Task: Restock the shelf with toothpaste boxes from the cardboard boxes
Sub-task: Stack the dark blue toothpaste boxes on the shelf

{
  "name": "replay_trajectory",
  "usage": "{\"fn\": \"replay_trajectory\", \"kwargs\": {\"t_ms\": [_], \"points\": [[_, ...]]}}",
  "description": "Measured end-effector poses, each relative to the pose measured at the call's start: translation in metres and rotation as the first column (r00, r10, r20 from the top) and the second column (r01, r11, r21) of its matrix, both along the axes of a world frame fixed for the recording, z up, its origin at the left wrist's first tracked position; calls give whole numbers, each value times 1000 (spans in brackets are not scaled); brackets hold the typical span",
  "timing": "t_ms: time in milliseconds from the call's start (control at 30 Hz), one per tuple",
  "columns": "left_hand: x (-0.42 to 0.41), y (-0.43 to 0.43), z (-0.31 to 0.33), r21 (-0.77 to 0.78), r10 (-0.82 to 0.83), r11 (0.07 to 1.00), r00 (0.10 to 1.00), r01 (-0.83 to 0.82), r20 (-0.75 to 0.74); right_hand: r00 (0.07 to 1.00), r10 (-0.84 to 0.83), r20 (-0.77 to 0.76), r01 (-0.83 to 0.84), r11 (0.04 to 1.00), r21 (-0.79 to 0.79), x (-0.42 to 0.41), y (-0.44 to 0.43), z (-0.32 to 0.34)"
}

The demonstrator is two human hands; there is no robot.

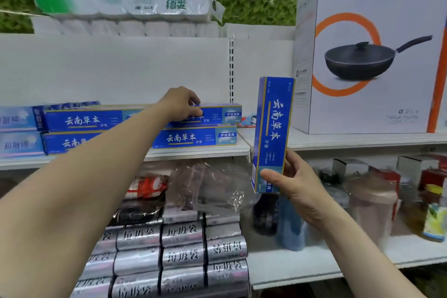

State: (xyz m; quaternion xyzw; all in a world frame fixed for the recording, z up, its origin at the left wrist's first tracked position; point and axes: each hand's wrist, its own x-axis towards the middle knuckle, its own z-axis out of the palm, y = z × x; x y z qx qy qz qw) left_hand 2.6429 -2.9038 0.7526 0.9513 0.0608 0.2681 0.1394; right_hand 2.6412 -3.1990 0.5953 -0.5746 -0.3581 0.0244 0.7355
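Reaching left hand [180,104]: fingers curled over top stacked toothpaste box [225,113] on shelf [193,151].
Right hand [298,184]: pinches upright toothpaste box [273,133] by lower end.

head view faces the shelf [198,152] closely, slightly downward perhaps.

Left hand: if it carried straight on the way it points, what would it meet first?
The left hand grips the top toothpaste box of the right-hand stack, so that comes first; beyond it, probably the white back panel, though depth is unclear.
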Motion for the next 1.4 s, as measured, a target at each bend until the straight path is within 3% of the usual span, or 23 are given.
{"fn": "replay_trajectory", "kwargs": {"t_ms": [233,533,633,867,1000,1167,1400], "points": [[27,20,-3,131,-35,991,998,27,59,998,-51,29,52,999,-11,3,14,9],[49,37,-7,309,71,948,997,-80,39,977,-175,122,187,978,-89,18,14,31],[48,47,0,190,27,981,998,-39,65,959,-250,135,259,964,-59,31,14,49],[4,55,51,-193,-75,967,913,164,401,916,-326,235,373,907,-195,62,35,109],[-18,60,65,-229,-71,951,871,206,486,885,-293,361,419,840,-345,88,63,134],[-33,65,61,-187,-59,969,885,162,461,786,-248,566,561,671,-485,108,96,156],[-41,55,39,-159,-38,982,930,103,366,751,-146,644,602,551,-578,119,129,153]]}}
